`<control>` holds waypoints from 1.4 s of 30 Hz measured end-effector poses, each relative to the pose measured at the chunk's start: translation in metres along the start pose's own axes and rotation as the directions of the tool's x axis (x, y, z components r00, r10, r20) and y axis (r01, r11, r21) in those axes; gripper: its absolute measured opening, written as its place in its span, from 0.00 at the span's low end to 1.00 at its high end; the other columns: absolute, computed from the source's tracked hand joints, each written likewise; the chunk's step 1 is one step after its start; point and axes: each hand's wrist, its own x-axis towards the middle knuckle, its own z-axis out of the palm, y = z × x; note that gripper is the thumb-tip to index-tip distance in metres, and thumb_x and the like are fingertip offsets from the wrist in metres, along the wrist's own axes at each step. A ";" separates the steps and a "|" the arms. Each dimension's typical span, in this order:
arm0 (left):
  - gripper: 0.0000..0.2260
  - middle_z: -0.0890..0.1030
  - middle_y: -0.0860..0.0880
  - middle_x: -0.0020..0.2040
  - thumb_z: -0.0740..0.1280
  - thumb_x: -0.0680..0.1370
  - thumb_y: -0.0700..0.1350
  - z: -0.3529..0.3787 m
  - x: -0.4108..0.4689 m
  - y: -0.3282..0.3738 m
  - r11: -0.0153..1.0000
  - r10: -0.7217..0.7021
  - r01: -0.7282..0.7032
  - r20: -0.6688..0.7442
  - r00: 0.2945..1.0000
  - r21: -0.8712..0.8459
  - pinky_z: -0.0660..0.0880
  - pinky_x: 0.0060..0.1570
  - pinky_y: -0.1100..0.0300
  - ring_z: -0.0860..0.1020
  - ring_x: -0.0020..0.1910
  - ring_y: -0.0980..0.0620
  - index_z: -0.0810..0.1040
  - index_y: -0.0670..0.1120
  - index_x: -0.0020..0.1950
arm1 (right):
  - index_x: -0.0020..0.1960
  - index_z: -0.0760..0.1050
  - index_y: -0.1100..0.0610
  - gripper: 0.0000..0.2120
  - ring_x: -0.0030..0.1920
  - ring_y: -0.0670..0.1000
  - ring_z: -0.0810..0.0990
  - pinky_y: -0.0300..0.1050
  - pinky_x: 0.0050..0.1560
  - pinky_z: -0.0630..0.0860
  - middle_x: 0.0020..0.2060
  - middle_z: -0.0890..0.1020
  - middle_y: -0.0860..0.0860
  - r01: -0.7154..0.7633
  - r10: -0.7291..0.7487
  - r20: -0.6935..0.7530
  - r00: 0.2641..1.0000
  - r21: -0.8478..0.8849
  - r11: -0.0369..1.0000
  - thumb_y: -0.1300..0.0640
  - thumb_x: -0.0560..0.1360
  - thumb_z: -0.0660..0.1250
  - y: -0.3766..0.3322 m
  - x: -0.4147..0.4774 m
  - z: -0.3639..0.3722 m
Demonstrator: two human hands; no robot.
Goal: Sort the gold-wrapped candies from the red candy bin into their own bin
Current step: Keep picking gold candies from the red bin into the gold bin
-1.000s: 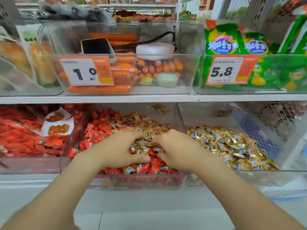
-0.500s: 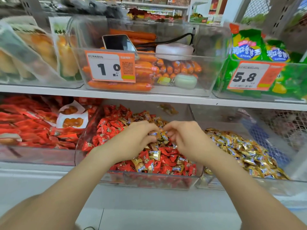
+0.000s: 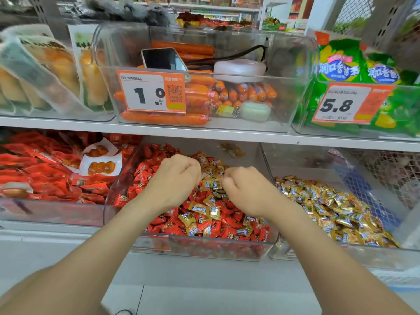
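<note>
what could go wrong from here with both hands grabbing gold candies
1. The left hand and right hand bunch gold candies lying among red candies; a red one could ride along.
2. Carrying full handfuls across to the gold bin, loose pieces might slip back into the red candy bin.

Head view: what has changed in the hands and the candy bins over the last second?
The left hand and right hand, earlier spread over the pile, have curled into a grip on gold-wrapped candies and shifted farther from the bin's front. The red candy bin and the gold bin stayed as they were.
</note>
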 end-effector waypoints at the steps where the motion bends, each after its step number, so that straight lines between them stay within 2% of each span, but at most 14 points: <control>1: 0.14 0.68 0.41 0.26 0.58 0.75 0.42 -0.001 -0.003 0.002 0.998 0.039 -0.038 -0.019 0.999 0.049 0.67 0.31 0.58 0.64 0.26 0.52 0.70 0.40 0.31 | 0.36 0.69 0.59 0.18 0.30 0.56 0.73 0.51 0.34 0.71 0.28 0.73 0.53 -0.004 0.005 -0.035 0.999 0.016 1.000 0.50 0.80 0.55 -0.002 -0.001 0.000; 4: 0.24 0.62 0.47 0.23 0.62 0.80 0.50 -0.001 -0.008 -0.001 0.986 0.078 -0.078 0.012 0.997 0.145 0.63 0.27 0.70 0.61 0.23 0.52 0.64 0.43 0.26 | 0.34 0.70 0.58 0.27 0.29 0.53 0.73 0.52 0.35 0.71 0.26 0.74 0.52 0.038 -0.033 -0.088 0.996 0.052 0.998 0.43 0.85 0.56 -0.006 -0.005 -0.003; 6: 0.29 0.64 0.51 0.21 0.63 0.83 0.58 -0.002 -0.007 -0.009 0.958 0.126 -0.137 0.060 0.990 0.252 0.69 0.30 0.64 0.64 0.21 0.52 0.66 0.44 0.27 | 0.41 0.78 0.56 0.21 0.29 0.50 0.77 0.50 0.35 0.74 0.30 0.81 0.50 0.069 -0.066 -0.028 0.997 0.112 0.991 0.47 0.86 0.60 -0.007 -0.007 -0.001; 9: 0.20 0.75 0.52 0.26 0.62 0.84 0.60 -0.012 -0.011 -0.016 0.910 0.164 -0.234 0.222 0.961 0.343 0.72 0.33 0.55 0.74 0.28 0.53 0.80 0.52 0.37 | 0.57 0.80 0.48 0.12 0.28 0.46 0.75 0.45 0.34 0.74 0.33 0.82 0.46 0.091 -0.100 0.048 0.994 0.163 0.982 0.56 0.87 0.58 -0.008 -0.010 0.002; 12: 0.10 0.81 0.52 0.34 0.64 0.85 0.54 -0.023 -0.023 -0.018 0.913 0.150 -0.261 0.338 0.929 0.313 0.74 0.39 0.60 0.78 0.34 0.55 0.83 0.57 0.51 | 0.56 0.77 0.43 0.07 0.29 0.44 0.73 0.51 0.34 0.73 0.28 0.76 0.45 0.133 -0.138 0.050 0.989 0.091 0.987 0.44 0.84 0.62 -0.013 -0.014 0.006; 14: 0.09 0.80 0.51 0.33 0.67 0.84 0.56 -0.026 -0.030 -0.019 0.938 0.101 -0.222 0.402 0.910 0.265 0.69 0.35 0.64 0.75 0.32 0.54 0.82 0.55 0.48 | 0.63 0.76 0.43 0.12 0.40 0.41 0.76 0.49 0.39 0.72 0.39 0.77 0.42 0.166 -0.160 0.083 0.984 -0.063 0.984 0.41 0.83 0.63 -0.015 -0.015 0.009; 16: 0.13 0.79 0.51 0.32 0.72 0.78 0.63 -0.026 -0.033 -0.021 0.941 0.034 -0.171 0.420 0.907 0.292 0.68 0.33 0.61 0.73 0.30 0.56 0.80 0.54 0.43 | 0.68 0.75 0.42 0.15 0.56 0.47 0.78 0.53 0.52 0.77 0.52 0.74 0.43 0.187 -0.175 0.107 0.979 -0.116 0.975 0.40 0.84 0.62 -0.014 -0.011 0.011; 19: 0.23 0.78 0.54 0.35 0.74 0.67 0.73 -0.021 -0.038 -0.020 0.902 -0.038 -0.135 0.386 0.922 0.410 0.68 0.34 0.56 0.74 0.34 0.57 0.77 0.54 0.43 | 0.72 0.73 0.41 0.22 0.59 0.49 0.76 0.57 0.61 0.77 0.57 0.72 0.44 0.214 -0.198 0.158 0.967 -0.089 0.973 0.37 0.80 0.64 -0.011 -0.008 0.012; 24: 0.29 0.78 0.55 0.40 0.75 0.63 0.75 -0.016 -0.035 -0.016 0.849 -0.089 -0.119 0.363 0.928 0.514 0.70 0.36 0.54 0.76 0.41 0.54 0.74 0.56 0.49 | 0.74 0.74 0.44 0.24 0.53 0.43 0.70 0.46 0.59 0.72 0.55 0.72 0.42 0.276 -0.244 0.254 0.936 -0.100 0.956 0.44 0.79 0.70 -0.011 -0.009 0.010; 27: 0.28 0.76 0.54 0.39 0.76 0.65 0.73 -0.018 -0.031 -0.017 0.838 -0.079 -0.126 0.347 0.934 0.531 0.67 0.35 0.55 0.76 0.42 0.53 0.75 0.56 0.53 | 0.66 0.79 0.45 0.18 0.54 0.46 0.76 0.49 0.58 0.77 0.56 0.78 0.44 0.237 -0.213 0.221 0.952 -0.089 0.967 0.44 0.77 0.72 -0.011 -0.009 0.010; 30: 0.30 0.73 0.59 0.40 0.76 0.66 0.73 -0.018 -0.030 -0.017 0.784 -0.049 -0.168 0.330 0.943 0.597 0.69 0.39 0.55 0.75 0.47 0.53 0.77 0.58 0.60 | 0.58 0.80 0.45 0.12 0.42 0.42 0.78 0.47 0.46 0.78 0.46 0.81 0.45 0.175 -0.170 0.148 0.974 -0.021 0.984 0.49 0.74 0.73 -0.010 -0.011 0.008; 33: 0.30 0.77 0.60 0.44 0.74 0.64 0.75 -0.013 -0.029 -0.015 0.749 -0.023 -0.205 0.334 0.942 0.630 0.71 0.41 0.56 0.76 0.48 0.54 0.80 0.59 0.59 | 0.57 0.80 0.46 0.12 0.31 0.40 0.76 0.44 0.36 0.74 0.36 0.80 0.47 0.113 -0.118 0.106 0.987 0.049 0.992 0.53 0.74 0.73 -0.011 -0.014 0.002; 38: 0.21 0.75 0.58 0.42 0.74 0.71 0.68 -0.002 -0.027 -0.008 0.695 0.028 -0.285 0.371 0.928 0.660 0.70 0.40 0.57 0.78 0.48 0.51 0.81 0.56 0.55 | 0.54 0.84 0.48 0.11 0.30 0.43 0.76 0.36 0.34 0.73 0.31 0.81 0.50 0.058 -0.060 0.115 0.992 0.020 0.998 0.53 0.72 0.72 -0.011 -0.015 0.001; 42: 0.17 0.77 0.53 0.42 0.69 0.77 0.64 -0.003 -0.026 -0.012 0.680 0.029 -0.308 0.395 0.918 0.665 0.76 0.40 0.54 0.78 0.45 0.47 0.79 0.51 0.51 | 0.51 0.83 0.48 0.06 0.23 0.44 0.72 0.32 0.28 0.69 0.30 0.82 0.50 -0.039 0.036 0.021 0.999 0.172 0.984 0.54 0.74 0.72 -0.007 -0.015 -0.004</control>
